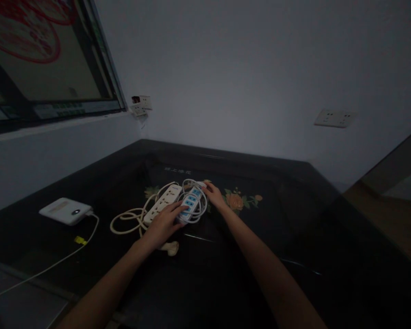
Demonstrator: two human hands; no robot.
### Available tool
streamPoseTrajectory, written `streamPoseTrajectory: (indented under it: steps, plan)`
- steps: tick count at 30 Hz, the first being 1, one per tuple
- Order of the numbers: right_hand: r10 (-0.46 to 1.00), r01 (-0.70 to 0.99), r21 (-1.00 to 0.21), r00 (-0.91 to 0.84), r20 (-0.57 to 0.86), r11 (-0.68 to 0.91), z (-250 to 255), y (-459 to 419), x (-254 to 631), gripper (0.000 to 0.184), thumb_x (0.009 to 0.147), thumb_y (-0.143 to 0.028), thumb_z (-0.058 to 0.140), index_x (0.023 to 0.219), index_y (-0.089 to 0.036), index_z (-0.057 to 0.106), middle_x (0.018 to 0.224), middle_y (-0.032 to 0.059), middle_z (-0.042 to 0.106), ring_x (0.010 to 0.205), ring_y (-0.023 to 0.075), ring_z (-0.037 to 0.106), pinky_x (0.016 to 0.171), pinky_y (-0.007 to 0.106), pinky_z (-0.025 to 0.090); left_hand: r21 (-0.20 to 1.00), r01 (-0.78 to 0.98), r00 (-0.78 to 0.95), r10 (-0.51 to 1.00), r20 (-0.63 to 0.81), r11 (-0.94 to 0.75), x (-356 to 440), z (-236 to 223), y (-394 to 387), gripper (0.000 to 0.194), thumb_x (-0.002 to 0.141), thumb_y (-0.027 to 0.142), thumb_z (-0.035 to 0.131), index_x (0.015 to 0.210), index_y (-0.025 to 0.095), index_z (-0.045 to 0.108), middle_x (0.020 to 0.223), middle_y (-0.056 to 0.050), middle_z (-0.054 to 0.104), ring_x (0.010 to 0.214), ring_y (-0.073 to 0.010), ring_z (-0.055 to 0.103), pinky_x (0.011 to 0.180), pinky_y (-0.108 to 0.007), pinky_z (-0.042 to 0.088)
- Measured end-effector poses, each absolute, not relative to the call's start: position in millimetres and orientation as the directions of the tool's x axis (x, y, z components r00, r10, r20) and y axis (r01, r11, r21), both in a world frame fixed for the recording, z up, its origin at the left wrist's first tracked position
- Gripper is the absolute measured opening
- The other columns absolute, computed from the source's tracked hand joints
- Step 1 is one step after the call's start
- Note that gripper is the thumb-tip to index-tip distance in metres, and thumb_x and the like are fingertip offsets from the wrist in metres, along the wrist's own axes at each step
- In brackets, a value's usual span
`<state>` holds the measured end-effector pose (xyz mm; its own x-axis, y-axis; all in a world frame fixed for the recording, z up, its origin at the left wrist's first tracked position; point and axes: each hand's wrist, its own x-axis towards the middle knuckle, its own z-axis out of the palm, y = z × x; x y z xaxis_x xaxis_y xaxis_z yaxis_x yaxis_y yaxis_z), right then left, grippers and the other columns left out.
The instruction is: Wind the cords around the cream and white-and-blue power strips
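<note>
Head view: the blue-faced power strip [191, 201] is being pinched endwise by left hand [161, 225] and right hand [215, 195], balanced support seemingly being needed.

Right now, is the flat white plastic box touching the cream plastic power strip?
Apart: the head view shows dark glossy tabletop, and loops of beige cable, between the box and the strip.

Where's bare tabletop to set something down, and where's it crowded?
Bare table shows right of the printed flowers, and from the white box toward the far corner. Crowded: left hand and right hand at the blue-socket strip, beside the white strip and looped beige cord.
</note>
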<state>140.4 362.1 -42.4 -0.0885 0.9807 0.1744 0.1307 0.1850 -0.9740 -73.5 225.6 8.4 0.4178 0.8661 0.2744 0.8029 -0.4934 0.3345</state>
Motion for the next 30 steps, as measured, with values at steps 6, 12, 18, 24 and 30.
streamPoseTrajectory:
  steps: [6,12,18,24,30]
  plan:
    - [0.987,0.09,-0.983,-0.038,0.159,0.162,-36,353,152,0.034,0.082,-0.036,0.062,0.111,-0.019,0.064,0.108,0.0073,0.069,0.098,0.0197,0.065,0.089,0.037,0.05,0.297,0.788,0.467,0.838,0.282,-0.539,-55,20,217,0.055,0.08,0.016,0.063,0.131,0.027,0.049,0.138,-0.006,0.051,0.124,-0.0232,0.049,0.102,-0.04,0.043]
    - [0.99,0.077,-0.989,0.049,0.131,0.127,-34,330,184,0.037,0.077,-0.04,0.064,0.107,-0.019,0.068,0.107,0.0083,0.071,0.098,0.0228,0.065,0.089,0.038,0.05,0.291,0.78,0.497,0.832,0.246,-0.553,-27,26,201,0.055,0.08,0.013,0.062,0.131,0.026,0.048,0.138,-0.007,0.05,0.123,-0.0263,0.05,0.099,-0.043,0.046]
    - [0.99,0.048,-0.994,0.1,0.1,0.095,-32,279,233,0.044,0.074,-0.048,0.065,0.108,-0.021,0.068,0.113,0.0081,0.069,0.104,0.0259,0.063,0.09,0.041,0.049,0.299,0.715,0.593,0.775,0.219,-0.632,9,30,170,0.056,0.08,0.011,0.06,0.133,0.027,0.045,0.139,-0.006,0.049,0.123,-0.0258,0.049,0.099,-0.042,0.047]
    - [0.991,0.035,-0.998,0.12,0.062,0.058,-22,230,267,0.044,0.076,-0.047,0.063,0.112,-0.02,0.067,0.117,0.0091,0.067,0.107,0.0258,0.063,0.093,0.042,0.048,0.278,0.728,0.615,0.776,0.137,-0.626,51,34,135,0.053,0.081,0.012,0.059,0.131,0.027,0.047,0.14,-0.006,0.049,0.123,-0.0278,0.05,0.095,-0.043,0.051]
    - [0.987,0.058,-0.998,0.155,0.036,0.028,-24,213,277,0.047,0.075,-0.047,0.064,0.113,-0.02,0.066,0.116,0.0097,0.068,0.104,0.0263,0.064,0.091,0.041,0.05,0.261,0.675,0.664,0.722,0.193,-0.69,61,23,123,0.051,0.081,0.015,0.06,0.129,0.027,0.047,0.136,-0.006,0.053,0.117,-0.0272,0.055,0.094,-0.044,0.05]
